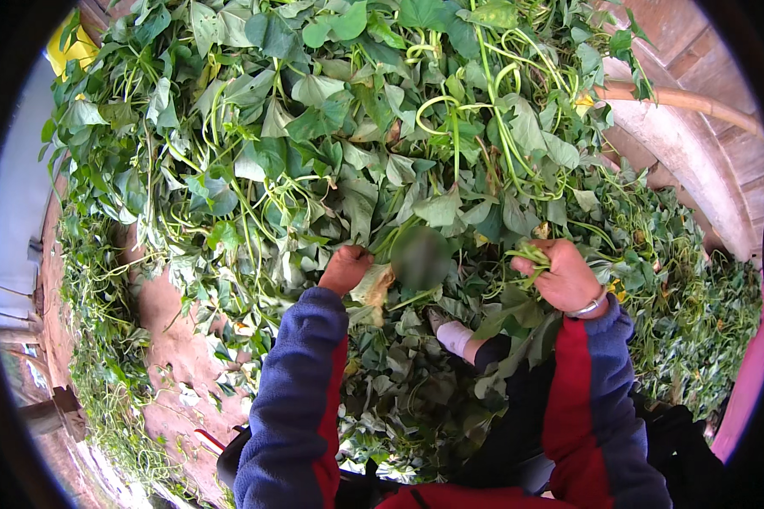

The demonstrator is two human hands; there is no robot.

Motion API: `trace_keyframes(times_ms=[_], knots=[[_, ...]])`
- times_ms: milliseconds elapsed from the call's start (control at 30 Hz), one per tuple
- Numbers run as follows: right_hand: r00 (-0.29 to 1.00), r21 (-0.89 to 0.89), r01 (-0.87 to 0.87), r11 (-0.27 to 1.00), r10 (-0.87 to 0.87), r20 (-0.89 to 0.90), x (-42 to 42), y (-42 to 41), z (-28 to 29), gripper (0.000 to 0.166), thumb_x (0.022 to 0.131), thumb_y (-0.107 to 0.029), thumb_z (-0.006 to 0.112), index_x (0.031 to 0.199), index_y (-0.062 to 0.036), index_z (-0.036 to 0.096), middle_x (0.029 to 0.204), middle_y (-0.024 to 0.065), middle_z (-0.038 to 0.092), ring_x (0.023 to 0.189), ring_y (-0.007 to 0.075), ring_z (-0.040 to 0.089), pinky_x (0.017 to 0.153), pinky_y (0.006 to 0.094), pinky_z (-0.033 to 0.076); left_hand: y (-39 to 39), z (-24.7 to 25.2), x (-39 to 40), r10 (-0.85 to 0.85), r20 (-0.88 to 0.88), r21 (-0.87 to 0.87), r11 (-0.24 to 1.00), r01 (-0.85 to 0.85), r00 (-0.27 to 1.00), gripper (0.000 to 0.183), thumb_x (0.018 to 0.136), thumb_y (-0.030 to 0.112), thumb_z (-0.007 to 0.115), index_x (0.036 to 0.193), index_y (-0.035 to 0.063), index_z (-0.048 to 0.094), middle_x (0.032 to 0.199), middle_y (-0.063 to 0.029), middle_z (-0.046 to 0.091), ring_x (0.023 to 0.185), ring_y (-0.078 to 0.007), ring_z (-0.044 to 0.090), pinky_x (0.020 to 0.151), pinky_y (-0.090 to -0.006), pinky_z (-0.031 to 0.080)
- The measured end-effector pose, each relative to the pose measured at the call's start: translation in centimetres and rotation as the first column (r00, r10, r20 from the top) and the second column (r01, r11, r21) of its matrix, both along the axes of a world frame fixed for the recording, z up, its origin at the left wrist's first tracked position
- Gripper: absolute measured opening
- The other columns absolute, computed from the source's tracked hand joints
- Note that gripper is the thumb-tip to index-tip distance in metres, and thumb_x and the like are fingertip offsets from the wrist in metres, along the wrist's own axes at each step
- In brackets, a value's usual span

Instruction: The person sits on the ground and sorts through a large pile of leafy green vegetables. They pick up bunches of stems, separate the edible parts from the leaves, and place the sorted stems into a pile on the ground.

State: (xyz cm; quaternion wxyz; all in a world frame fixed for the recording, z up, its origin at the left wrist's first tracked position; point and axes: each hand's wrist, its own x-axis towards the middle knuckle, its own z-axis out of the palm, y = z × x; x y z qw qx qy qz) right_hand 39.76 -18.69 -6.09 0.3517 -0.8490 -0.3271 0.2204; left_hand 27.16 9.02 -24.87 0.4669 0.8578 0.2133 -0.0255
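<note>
A large heap of leafy green vines [318,127], which look like sweet potato vines, lies before me. My left hand [346,270] is closed at the heap's near edge, its fingertips pinching green vine stems [389,240]. A partly browned leaf [374,289] hangs just below those fingers. In my right hand [565,273] is a small bunch of cut leaf stalks [530,256], their ends poking out past the thumb. Leaves of that bunch [516,312] droop beneath the fist. A round blurred patch between both hands hides what lies there.
More vines [694,318] spread over the ground at the right, with others [102,305] at the left beside bare reddish floor [178,343]. A wooden pole [681,100] juts in at upper right. My foot [453,336] rests among leaves; pink cloth [745,382] shows at the right edge.
</note>
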Motion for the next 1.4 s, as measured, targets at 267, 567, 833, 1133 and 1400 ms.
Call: trace_keyframes(times_ms=[267, 567, 833, 1133, 1400], knots=[[0.986, -0.171, -0.163, 0.972, 0.153, -0.071, -2.0, 2.9, -1.8, 0.018, 0.076, -0.018, 0.058, 0.073, -0.0009, 0.057, 0.062, 0.0198, 0.052, 0.06, 0.0385, 0.048, 0.056, 0.0387, 0.041, -0.6, -0.5, -1.1, -0.008, 0.06, 0.368, 0.93, -0.015, 0.998, 0.022, 0.076, 0.018, 0.052, 0.092, 0.0059, 0.06, 0.092, -0.0137, 0.058, 0.091, -0.0287, 0.052, 0.077, -0.0367, 0.042], [0.984, -0.168, -0.175, 0.97, 0.169, -0.048, -3.1, 3.7, -0.2, 0.016, 0.076, -0.016, 0.057, 0.075, 0.0, 0.058, 0.063, 0.0193, 0.053, 0.059, 0.037, 0.049, 0.055, 0.036, 0.041, -10.1, -3.3, -4.6, -0.41, -0.359, 0.273, 0.813, 0.514, 0.839, 0.024, 0.08, 0.025, 0.05, 0.08, 0.0021, 0.058, 0.083, -0.0156, 0.057, 0.079, -0.0277, 0.056, 0.063, -0.0382, 0.046], [0.974, -0.192, -0.226, 0.955, 0.219, -0.058, -3.2, 4.8, 0.1, 0.015, 0.076, -0.013, 0.057, 0.076, 0.0021, 0.056, 0.066, 0.0187, 0.054, 0.06, 0.0358, 0.05, 0.054, 0.0343, 0.041, -16.9, -12.4, -2.4, -0.113, -0.264, 0.414, 0.884, 0.218, 0.958, 0.032, 0.074, 0.011, 0.045, 0.104, 0.0039, 0.049, 0.091, -0.0117, 0.056, 0.092, -0.0276, 0.052, 0.071, -0.0361, 0.044], [0.97, -0.173, -0.224, 0.959, 0.202, -0.138, -4.6, 5.4, 0.4, 0.015, 0.076, -0.011, 0.057, 0.075, 0.0032, 0.055, 0.066, 0.019, 0.054, 0.061, 0.0342, 0.052, 0.056, 0.032, 0.042, -20.7, -7.8, -9.2, -0.476, -0.181, 0.474, 0.725, 0.5, 0.861, 0.007, 0.068, 0.013, 0.051, 0.071, 0.0089, 0.056, 0.069, -0.0047, 0.055, 0.07, -0.0202, 0.053, 0.062, -0.0326, 0.037], [0.975, -0.021, -0.192, 0.981, 0.193, 0.109, -5.3, 5.4, 0.8, 0.021, 0.078, -0.015, 0.06, 0.077, 0.0055, 0.055, 0.059, 0.0114, 0.054, 0.054, 0.015, 0.041, 0.057, 0.028, 0.04, -14.8, 4.8, -10.8, 0.395, 0.27, -0.021, 0.914, -0.405, 0.878, 0.006, 0.075, 0.011, 0.056, 0.073, 0.0047, 0.056, 0.055, -0.0063, 0.053, 0.049, -0.0206, 0.05, 0.047, -0.0288, 0.038]])
